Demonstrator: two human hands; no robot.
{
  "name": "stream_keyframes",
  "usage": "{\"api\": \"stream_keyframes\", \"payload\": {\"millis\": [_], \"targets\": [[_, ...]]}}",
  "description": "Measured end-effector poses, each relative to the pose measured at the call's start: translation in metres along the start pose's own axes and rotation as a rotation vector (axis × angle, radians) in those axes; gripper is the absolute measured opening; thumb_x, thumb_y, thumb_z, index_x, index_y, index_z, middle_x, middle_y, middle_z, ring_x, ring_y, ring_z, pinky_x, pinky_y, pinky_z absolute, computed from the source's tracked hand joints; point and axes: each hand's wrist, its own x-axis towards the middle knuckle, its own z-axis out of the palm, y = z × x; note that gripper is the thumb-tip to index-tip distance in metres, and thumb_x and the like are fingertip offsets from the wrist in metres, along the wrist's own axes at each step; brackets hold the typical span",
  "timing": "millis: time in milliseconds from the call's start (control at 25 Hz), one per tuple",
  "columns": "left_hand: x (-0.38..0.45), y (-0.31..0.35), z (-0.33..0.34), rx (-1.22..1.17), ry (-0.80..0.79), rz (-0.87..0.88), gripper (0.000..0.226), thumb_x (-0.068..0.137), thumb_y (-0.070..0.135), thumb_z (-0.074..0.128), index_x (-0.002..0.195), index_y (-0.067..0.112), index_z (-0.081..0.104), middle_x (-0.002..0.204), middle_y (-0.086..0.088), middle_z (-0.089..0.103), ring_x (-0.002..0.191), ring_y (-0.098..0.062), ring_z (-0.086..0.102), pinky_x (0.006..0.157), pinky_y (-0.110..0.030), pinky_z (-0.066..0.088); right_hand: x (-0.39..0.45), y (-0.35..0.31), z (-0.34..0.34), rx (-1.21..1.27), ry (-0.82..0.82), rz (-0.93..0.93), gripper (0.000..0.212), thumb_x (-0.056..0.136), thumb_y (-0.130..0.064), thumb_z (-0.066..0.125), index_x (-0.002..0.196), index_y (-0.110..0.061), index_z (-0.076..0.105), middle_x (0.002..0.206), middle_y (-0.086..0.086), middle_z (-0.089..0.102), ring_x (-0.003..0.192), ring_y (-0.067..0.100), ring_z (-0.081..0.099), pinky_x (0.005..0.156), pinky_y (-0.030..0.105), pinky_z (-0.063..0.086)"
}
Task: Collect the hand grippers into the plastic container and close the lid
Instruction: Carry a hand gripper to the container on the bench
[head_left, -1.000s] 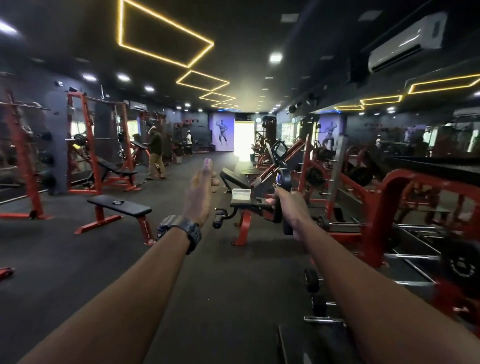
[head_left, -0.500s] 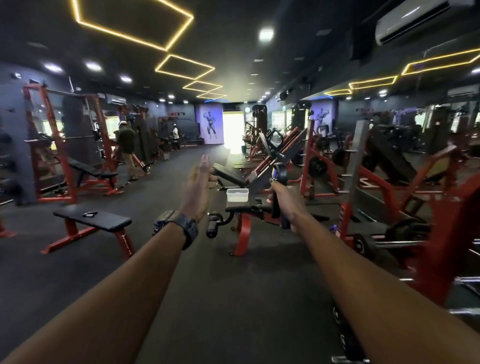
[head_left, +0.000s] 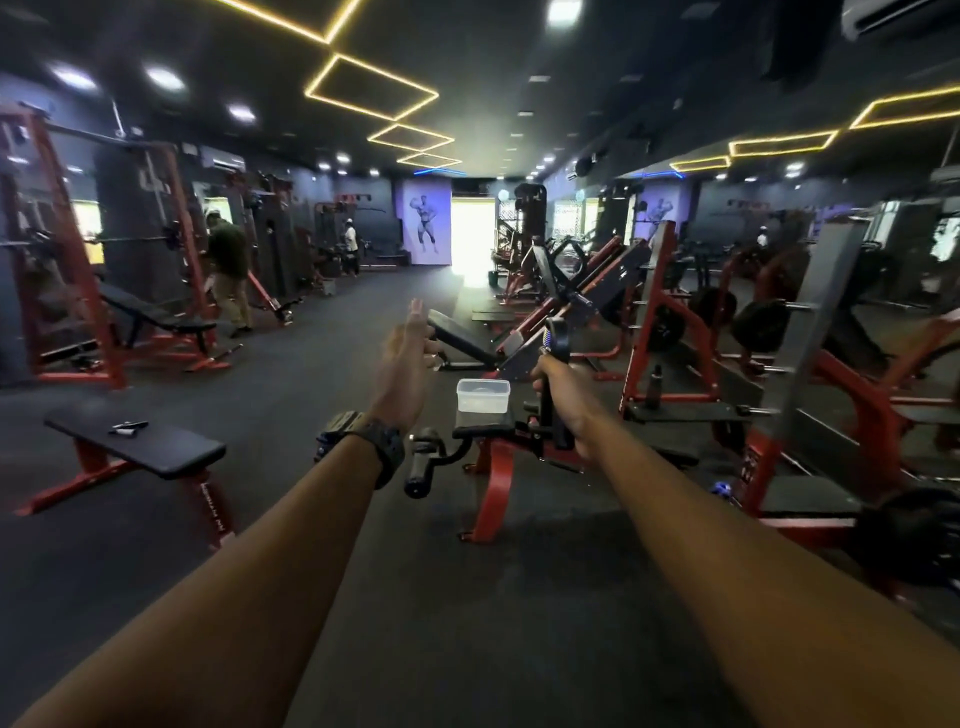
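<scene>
Floor (head_left: 322, 332) open left — red machines (head_left: 675, 332) crowd right.

black hand gripper (head_left: 554, 364) held upright, clear plastic container (head_left: 482, 396) open

Dark gym floor (head_left: 322, 332), red machines (head_left: 670, 332), yellow ceiling lights (head_left: 371, 93)

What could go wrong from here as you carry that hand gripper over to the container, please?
The plastic container sits on a narrow bench pad, so a hard drop of the hand gripper from the right hand might knock it off. A jutting machine handle near the left hand could snag an arm.
</scene>
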Motion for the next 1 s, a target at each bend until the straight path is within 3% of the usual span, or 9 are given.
{"api": "stream_keyframes", "payload": {"millis": [120, 200, 360, 480, 600, 680, 760, 920, 1000], "targets": [[0.108, -0.052, 0.013, 0.005, -0.02, -0.017, 0.044, 0.107, 0.045, 0.031, 0.106, 0.009, 0.056, 0.09, -0.006, 0.058, 0.075, -0.01, 0.051, 0.061, -0.015, 0.043, 0.108, 0.016, 0.033, 0.004, 0.019, 0.026, 0.039, 0.056, -0.049, 0.059, 0.077, -0.017, 0.065, 0.071, 0.0, 0.061, 0.073, 0.023, 0.058, 0.079, 0.054, 0.056], [0.169, -0.076, 0.021, -0.005, -0.039, -0.016, 0.044, 0.108, 0.043, 0.03, 0.108, 0.007, 0.055, 0.098, -0.013, 0.056, 0.077, -0.011, 0.05, 0.056, -0.008, 0.043, 0.171, 0.022, 0.048, -0.003, 0.039, 0.043, 0.044, 0.054, -0.053, 0.058, 0.078, -0.017, 0.067, 0.071, -0.001, 0.062, 0.077, 0.024, 0.06, 0.087, 0.06, 0.056], [0.29, -0.135, 0.049, -0.008, -0.077, -0.026, 0.059, 0.098, 0.061, 0.032, 0.108, 0.009, 0.058, 0.103, -0.013, 0.06, 0.088, -0.017, 0.055, 0.069, -0.023, 0.043, 0.294, 0.031, 0.078, -0.004, 0.046, 0.045, 0.046, 0.059, -0.051, 0.057, 0.085, -0.015, 0.067, 0.081, -0.001, 0.066, 0.083, 0.022, 0.059, 0.081, 0.043, 0.052], [0.365, -0.197, 0.073, 0.004, -0.077, -0.042, 0.061, 0.103, 0.057, 0.031, 0.112, 0.005, 0.059, 0.105, -0.011, 0.061, 0.092, -0.018, 0.055, 0.073, -0.028, 0.041, 0.39, 0.059, 0.099, 0.002, 0.061, 0.047, 0.043, 0.056, -0.05, 0.057, 0.081, -0.016, 0.066, 0.08, -0.001, 0.067, 0.084, 0.022, 0.059, 0.089, 0.049, 0.054], [0.438, -0.249, 0.094, 0.045, -0.08, -0.043, 0.059, 0.107, 0.046, 0.028, 0.124, -0.003, 0.058, 0.111, -0.013, 0.059, 0.09, -0.015, 0.054, 0.071, -0.021, 0.046, 0.48, 0.084, 0.115, -0.017, 0.05, 0.037, 0.037, 0.063, -0.047, 0.056, 0.081, -0.015, 0.066, 0.077, 0.0, 0.064, 0.079, 0.02, 0.056, 0.083, 0.045, 0.051], [0.492, -0.279, 0.106, 0.033, -0.079, -0.069, 0.057, 0.108, 0.044, 0.029, 0.122, -0.003, 0.058, 0.108, -0.014, 0.056, 0.084, -0.013, 0.052, 0.059, -0.009, 0.045, 0.546, 0.096, 0.126, -0.014, 0.044, 0.044, 0.026, 0.075, -0.043, 0.057, 0.077, -0.018, 0.064, 0.075, 0.0, 0.063, 0.076, 0.019, 0.055, 0.077, 0.038, 0.045], [0.544, -0.309, 0.115, 0.046, -0.088, -0.092, 0.053, 0.108, 0.044, 0.028, 0.117, 0.002, 0.058, 0.103, -0.014, 0.057, 0.079, -0.012, 0.052, 0.054, -0.007, 0.043, 0.612, 0.112, 0.14, -0.013, 0.055, 0.054, 0.021, 0.083, -0.036, 0.057, 0.075, -0.018, 0.063, 0.073, 0.0, 0.061, 0.075, 0.018, 0.054, 0.076, 0.036, 0.042], [0.634, -0.375, 0.123, 0.042, -0.097, -0.126, 0.069, 0.096, 0.065, 0.032, 0.114, 0.007, 0.062, 0.103, -0.009, 0.062, 0.087, -0.014, 0.057, 0.07, -0.022, 0.043, 0.716, 0.143, 0.173, -0.024, 0.049, 0.107, 0.029, 0.064, -0.044, 0.058, 0.076, -0.018, 0.062, 0.07, -0.001, 0.058, 0.071, 0.017, 0.052, 0.072, 0.037, 0.041], [0.682, -0.413, 0.129, 0.043, -0.104, -0.134, 0.07, 0.085, 0.071, 0.031, 0.108, 0.013, 0.063, 0.103, -0.008, 0.064, 0.09, -0.016, 0.058, 0.073, -0.027, 0.042, 0.769, 0.165, 0.189, -0.035, 0.038, 0.123, 0.021, 0.071, -0.04, 0.059, 0.074, -0.019, 0.06, 0.07, -0.001, 0.056, 0.069, 0.016, 0.05, 0.07, 0.035, 0.04]]}}
